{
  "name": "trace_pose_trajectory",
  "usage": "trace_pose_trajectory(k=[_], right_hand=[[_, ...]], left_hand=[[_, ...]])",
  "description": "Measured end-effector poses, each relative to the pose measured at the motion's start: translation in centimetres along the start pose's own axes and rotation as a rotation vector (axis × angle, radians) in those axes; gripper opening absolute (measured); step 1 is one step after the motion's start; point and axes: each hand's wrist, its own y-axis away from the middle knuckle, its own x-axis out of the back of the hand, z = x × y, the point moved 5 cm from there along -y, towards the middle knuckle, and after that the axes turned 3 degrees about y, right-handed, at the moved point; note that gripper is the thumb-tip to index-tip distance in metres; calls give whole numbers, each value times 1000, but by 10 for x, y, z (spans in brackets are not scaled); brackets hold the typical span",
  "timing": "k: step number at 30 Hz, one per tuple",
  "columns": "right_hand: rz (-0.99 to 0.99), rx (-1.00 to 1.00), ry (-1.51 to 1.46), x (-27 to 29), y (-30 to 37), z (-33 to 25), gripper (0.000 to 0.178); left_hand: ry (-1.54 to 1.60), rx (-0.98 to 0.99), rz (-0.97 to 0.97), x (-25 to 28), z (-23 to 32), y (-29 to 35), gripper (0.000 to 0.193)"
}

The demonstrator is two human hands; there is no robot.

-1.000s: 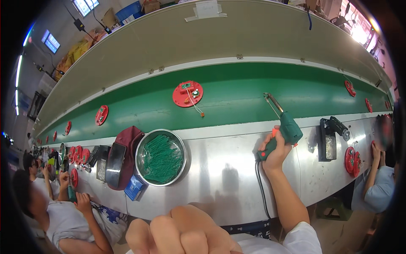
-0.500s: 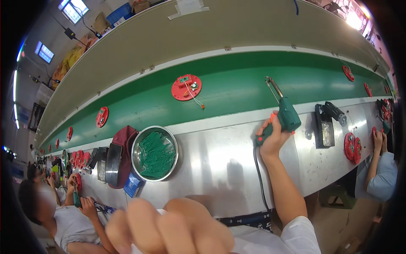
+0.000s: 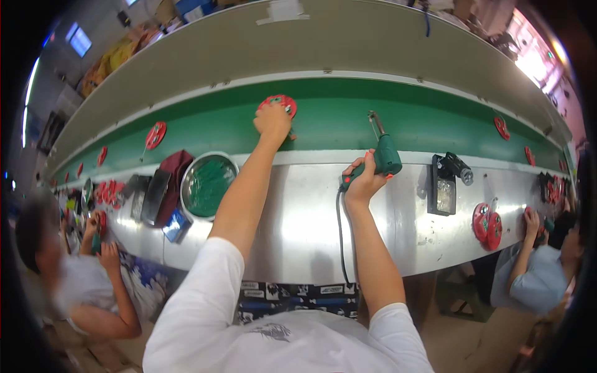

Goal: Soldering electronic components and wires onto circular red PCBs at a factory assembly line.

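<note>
Left arm is reaching far forward, nearly straight, bare forearm rising from a white short sleeve. Left hand (image 3: 272, 120) is lying palm down at full stretch, fingers curled over what it touches, knuckles toward the camera. Right arm is extending forward too, less far, elbow slightly bent. Right hand (image 3: 362, 182) is closing in a fist-like grip, fingers (image 3: 356, 166) wrapping around a handle, thumb side facing left, wrist in line with the forearm.
</note>
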Motion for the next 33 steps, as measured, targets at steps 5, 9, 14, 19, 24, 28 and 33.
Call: trace_pose_trajectory(k=[5,9,14,19,24,28,33], right_hand=[[115,3,-42,9,1,1,20],[149,-20,-89,20,-4,7,19],[134,-16,-89,6,3,0,16],[139,-7,-51,7,3,0,17],[141,-39,-46,9,6,4,18],[139,-46,-28,9,6,7,17],[101,-25,26,7,1,9,19]], left_hand=[[219,-239,2,33,21,38,21],[493,-585,125,96,16,125,17],[359,-659,42,137,-41,223,11],[467,-621,94,153,-77,219,12],[145,-358,195,166,-148,122,15],[46,-192,-248,116,-190,103,14],[210,-324,0,127,-182,112,11]])
